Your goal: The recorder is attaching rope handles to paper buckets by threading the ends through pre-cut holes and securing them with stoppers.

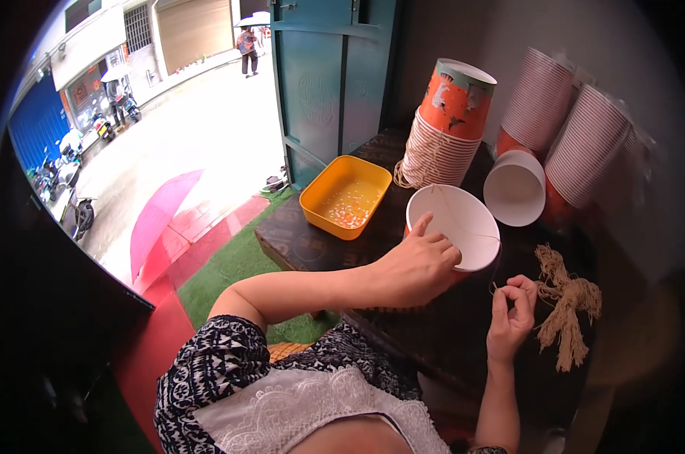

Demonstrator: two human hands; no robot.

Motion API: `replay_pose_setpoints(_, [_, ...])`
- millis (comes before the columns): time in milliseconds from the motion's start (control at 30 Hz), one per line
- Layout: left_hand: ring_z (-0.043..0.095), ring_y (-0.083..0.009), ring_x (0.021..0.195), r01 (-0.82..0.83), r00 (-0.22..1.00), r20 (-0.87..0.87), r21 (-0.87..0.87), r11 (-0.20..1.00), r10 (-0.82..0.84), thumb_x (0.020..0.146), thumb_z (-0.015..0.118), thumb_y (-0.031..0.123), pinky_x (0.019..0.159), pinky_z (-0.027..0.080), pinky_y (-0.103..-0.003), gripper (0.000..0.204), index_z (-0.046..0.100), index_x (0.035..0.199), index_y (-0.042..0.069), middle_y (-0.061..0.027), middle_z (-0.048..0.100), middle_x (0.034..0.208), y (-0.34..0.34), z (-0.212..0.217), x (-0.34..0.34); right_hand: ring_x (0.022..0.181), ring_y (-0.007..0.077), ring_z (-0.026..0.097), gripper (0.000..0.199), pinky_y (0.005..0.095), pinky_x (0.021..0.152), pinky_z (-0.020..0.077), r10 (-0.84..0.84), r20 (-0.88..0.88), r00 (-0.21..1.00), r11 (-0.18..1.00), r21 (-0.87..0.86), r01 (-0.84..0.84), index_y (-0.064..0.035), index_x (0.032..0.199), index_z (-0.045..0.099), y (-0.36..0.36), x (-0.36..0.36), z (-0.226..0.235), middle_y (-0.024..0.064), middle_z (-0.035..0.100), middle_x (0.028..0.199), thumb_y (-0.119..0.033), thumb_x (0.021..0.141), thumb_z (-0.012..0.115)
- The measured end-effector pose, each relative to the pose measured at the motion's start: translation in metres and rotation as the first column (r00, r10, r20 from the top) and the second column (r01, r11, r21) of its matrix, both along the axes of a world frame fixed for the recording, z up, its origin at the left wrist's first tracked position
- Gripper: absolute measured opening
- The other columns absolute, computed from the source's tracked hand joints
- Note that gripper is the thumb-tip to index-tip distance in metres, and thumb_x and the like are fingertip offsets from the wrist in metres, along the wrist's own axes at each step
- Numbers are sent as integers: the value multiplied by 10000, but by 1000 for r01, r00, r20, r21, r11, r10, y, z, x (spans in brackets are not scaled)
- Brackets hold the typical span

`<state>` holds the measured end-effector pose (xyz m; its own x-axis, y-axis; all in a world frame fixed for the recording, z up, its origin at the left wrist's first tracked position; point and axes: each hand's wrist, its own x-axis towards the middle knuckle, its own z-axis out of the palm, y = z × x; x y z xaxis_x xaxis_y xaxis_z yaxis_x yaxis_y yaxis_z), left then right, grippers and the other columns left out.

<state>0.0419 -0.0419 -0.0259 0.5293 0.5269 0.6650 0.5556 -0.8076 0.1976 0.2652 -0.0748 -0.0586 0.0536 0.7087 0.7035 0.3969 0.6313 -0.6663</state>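
My left hand (418, 265) grips the near rim of a paper bowl (456, 223), white inside and orange outside, tilted toward me over a dark wooden table (305, 242). A thin tan string (452, 206) runs across the bowl's mouth. My right hand (513, 314) pinches the end of that string just to the right of the bowl. A bundle of tan strings (566, 303) lies on the table beside my right hand.
A yellow tray (316, 200) holding small pale and orange bits sits to the left. Stacks of orange paper bowls (448, 129) stand and lie at the back (577, 136). A teal door (320, 83), a pink umbrella (157, 219) and a street lie beyond.
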Motion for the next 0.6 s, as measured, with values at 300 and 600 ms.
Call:
replay_pose_setpoints(300, [649, -319, 888, -4, 1000, -26, -39, 999, 3, 808, 724, 242, 1064, 298, -634, 247, 585, 852, 42, -125, 635, 776, 1, 1, -1, 925, 207, 520, 53, 301, 814, 432, -32, 17, 999, 999, -28, 33, 20, 824, 582, -4, 2, -10, 114, 532, 999, 46, 823, 629])
replay_pose_setpoints(600, [631, -289, 1055, 53, 998, 45, -223, 973, -44, 820, 707, 110, 1126, 261, -553, 210, 609, 1002, 70, -98, 663, 1008, 0, 30, -23, 915, 259, 555, 111, 333, 807, 452, -43, 86, 995, 999, 32, 40, -7, 758, 595, 3, -5, -4, 114, 564, 956, 76, 740, 668])
